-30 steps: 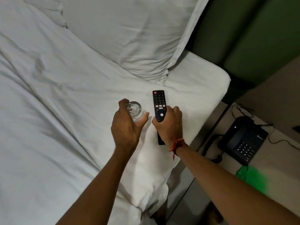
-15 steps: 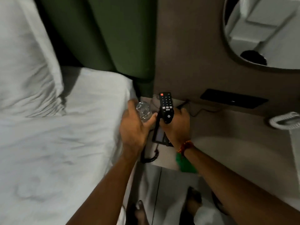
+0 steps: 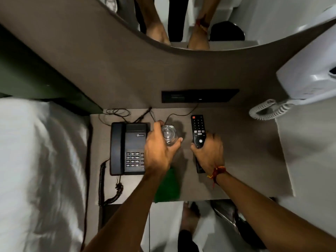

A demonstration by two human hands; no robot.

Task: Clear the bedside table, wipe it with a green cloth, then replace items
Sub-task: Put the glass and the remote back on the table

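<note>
My left hand (image 3: 160, 151) grips a clear drinking glass (image 3: 168, 134) over the middle of the brown bedside table (image 3: 251, 160), just right of the black desk phone (image 3: 128, 149). Whether the glass touches the tabletop I cannot tell. My right hand (image 3: 209, 151) holds a black TV remote (image 3: 198, 131) by its lower half, buttons up, right of the glass. A green cloth (image 3: 168, 186) lies at the table's front edge, partly hidden under my left forearm.
The bed with white sheets (image 3: 41, 170) lies to the left. A white wall unit (image 3: 309, 77) with a coiled cord (image 3: 263, 109) hangs at the right. Thin cables (image 3: 118, 112) run along the table's back. A black socket panel (image 3: 200, 95) sits on the wall below a mirror (image 3: 181, 20).
I have turned from the bed to the bedside table. Both hands carried the glass and the remote from above the sheet to above the tabletop.
</note>
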